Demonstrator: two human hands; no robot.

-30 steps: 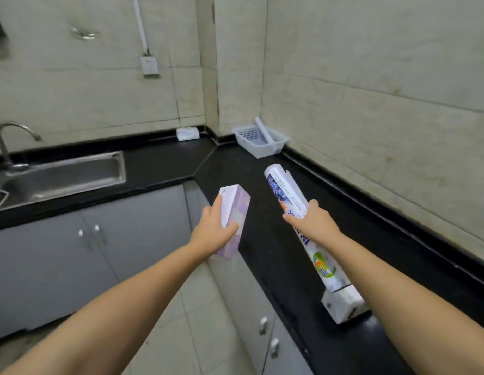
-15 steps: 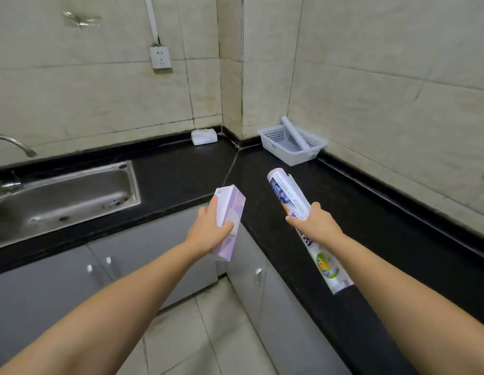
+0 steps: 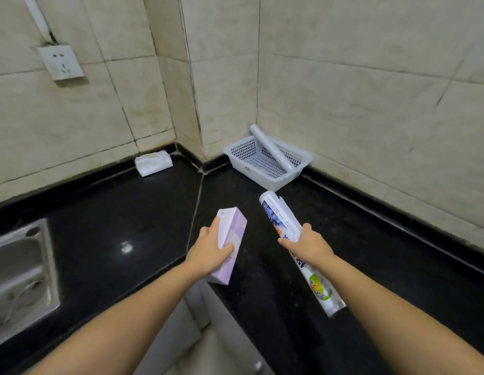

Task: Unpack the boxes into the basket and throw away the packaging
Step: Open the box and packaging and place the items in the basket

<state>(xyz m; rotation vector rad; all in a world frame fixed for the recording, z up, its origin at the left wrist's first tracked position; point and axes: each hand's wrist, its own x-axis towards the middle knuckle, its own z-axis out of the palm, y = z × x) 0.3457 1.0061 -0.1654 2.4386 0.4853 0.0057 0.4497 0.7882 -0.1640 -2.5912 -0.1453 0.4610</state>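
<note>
- Head view: the left hand (image 3: 208,253) is wrapped around a pale lilac rectangular cardboard box (image 3: 230,244), thumb across its front face, holding it tilted over the edge of the glossy black stone countertop (image 3: 113,212).
- The right hand (image 3: 308,246) is clamped on a long white printed roll in clear wrap (image 3: 297,247), whose top end points to 11 o'clock and whose lower end drops to 5 o'clock.
- At 12 o'clock from the hands, in the corner against the beige tiled wall (image 3: 357,90), sits a white perforated plastic basket (image 3: 251,174).
- A plain white roll (image 3: 270,147) leans in the basket, its top end over the back rim.
- At 10 o'clock, a small white packet (image 3: 153,163) lies by the wall.
- At 9 o'clock, a steel sink (image 3: 21,272) is set in the countertop.
- A white wall socket (image 3: 61,62) is at upper left.
</note>
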